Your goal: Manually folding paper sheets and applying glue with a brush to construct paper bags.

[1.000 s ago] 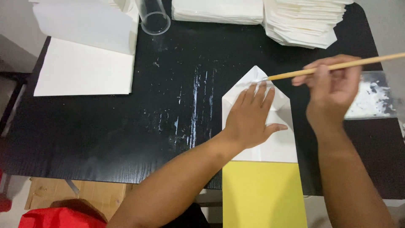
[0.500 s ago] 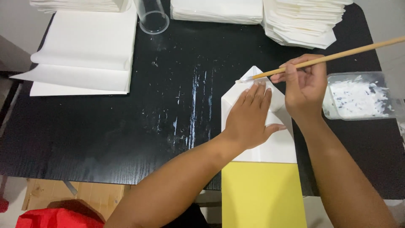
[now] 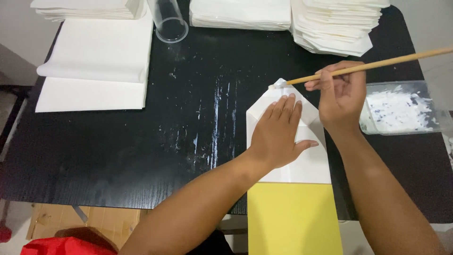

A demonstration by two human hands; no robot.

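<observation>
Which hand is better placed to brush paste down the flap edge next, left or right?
Right. The right hand already grips the wooden brush, its tip at the peak of the white folded paper. The left hand lies flat on that paper, pinning it.

White folded paper flat on table, wooden brush — tip at peak

Two hands: left hand, right hand. One wooden stick brush. One white folded envelope with point at top. One yellow sheet. One clear plastic cup. One clear tray of white paste. Three stacks of white paper along the far edge: left, middle, right. One open white pad. One black table.
</observation>
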